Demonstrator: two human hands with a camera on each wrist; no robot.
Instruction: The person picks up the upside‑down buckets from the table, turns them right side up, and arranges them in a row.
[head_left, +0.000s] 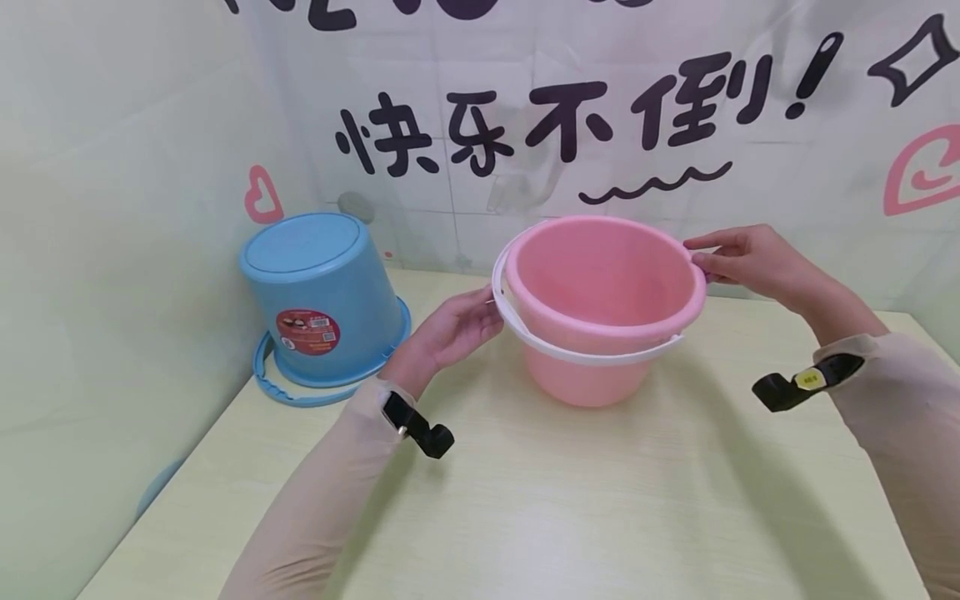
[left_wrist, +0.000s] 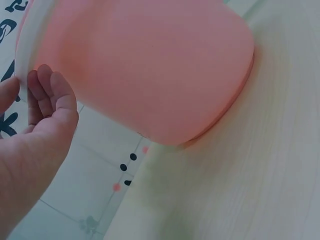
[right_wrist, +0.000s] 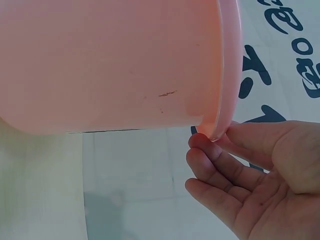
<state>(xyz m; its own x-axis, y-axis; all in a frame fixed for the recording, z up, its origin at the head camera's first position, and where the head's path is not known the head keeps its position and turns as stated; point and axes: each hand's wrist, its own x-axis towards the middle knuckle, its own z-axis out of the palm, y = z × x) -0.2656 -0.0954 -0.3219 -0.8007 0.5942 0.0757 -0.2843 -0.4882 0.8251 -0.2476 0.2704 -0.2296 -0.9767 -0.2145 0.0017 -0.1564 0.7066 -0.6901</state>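
A pink bucket (head_left: 585, 375) with its mouth facing up is between the two hands over the table. Its white handle (head_left: 592, 358) hangs down across the near side, below the rim. At the bucket's left side, the left hand (head_left: 457, 329) holds the rim by the handle's end, fingers curved beneath it in the left wrist view. Opposite, the right hand (head_left: 757, 262) pinches the rim between thumb and fingers, as the right wrist view shows up close. Whether the bucket's base fully touches the table I cannot tell.
An upside-down blue bucket (head_left: 337, 300) with a red label stands at the table's back left, its blue handle (head_left: 300, 400) lying around its rim. Behind the pale wooden table (head_left: 540, 508) hangs a white printed sheet (head_left: 480, 200). A wall (head_left: 112, 250) borders the left.
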